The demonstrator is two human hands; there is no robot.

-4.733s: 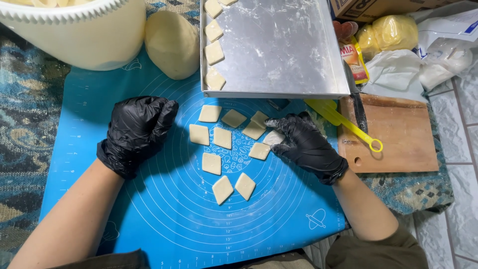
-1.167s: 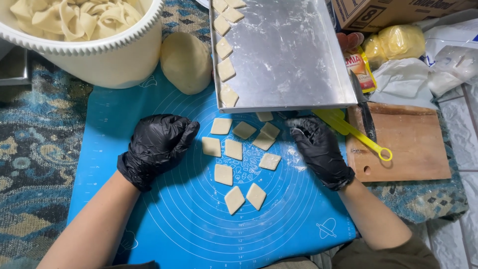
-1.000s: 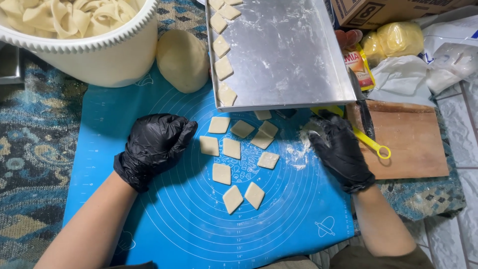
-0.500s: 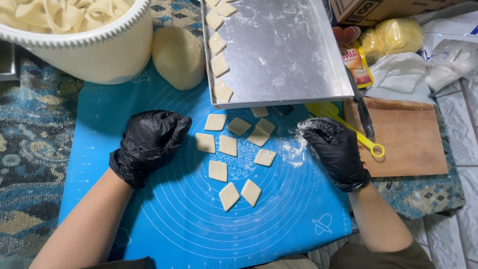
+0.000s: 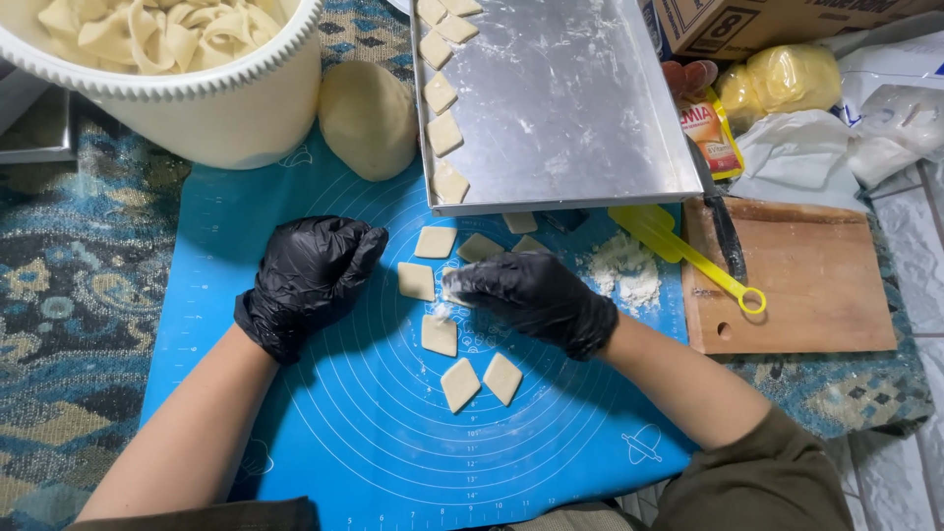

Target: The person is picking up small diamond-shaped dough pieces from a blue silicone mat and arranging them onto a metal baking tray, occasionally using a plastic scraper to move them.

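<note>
Two hands: both in black gloves, over blue silicone mat [image 5: 295, 433] on patterned tabletop [image 5: 69, 324].
Dough pieces: seven or so flat diamond cuts [image 5: 438, 334] loose on mat centre, between the hands; two lowest [image 5: 482, 380] lying side by side, apart from the rest.
Left hand [image 5: 307, 277]: forearm entering from lower left, palm down, fingers curled into a loose fist, knuckles just beside nearest piece [image 5: 416, 280]; grip clenched on nothing visible.
Right hand [image 5: 536, 293]: forearm entering from lower right, wrist turned inward, fingertips [image 5: 462, 287] pinched together over mat centre, whitened with flour; whether a piece sits in the grip, cannot tell.
Upper edge: metal tray [image 5: 570, 108] overhanging mat top, its front lip just above the top row of pieces; a column of cut pieces [image 5: 442, 133] along its left wall.
Left edge: white bowl of dough strips [image 5: 167, 59] and a dough ball [image 5: 369, 118] at upper left, well apart from left hand.
Right edge: flour heap [image 5: 624, 270] just beside right hand; yellow tool [image 5: 688, 256] bridging mat and wooden board [image 5: 796, 285].
Open room: lower half of mat bare, broad band below the pieces and between both forearms.
</note>
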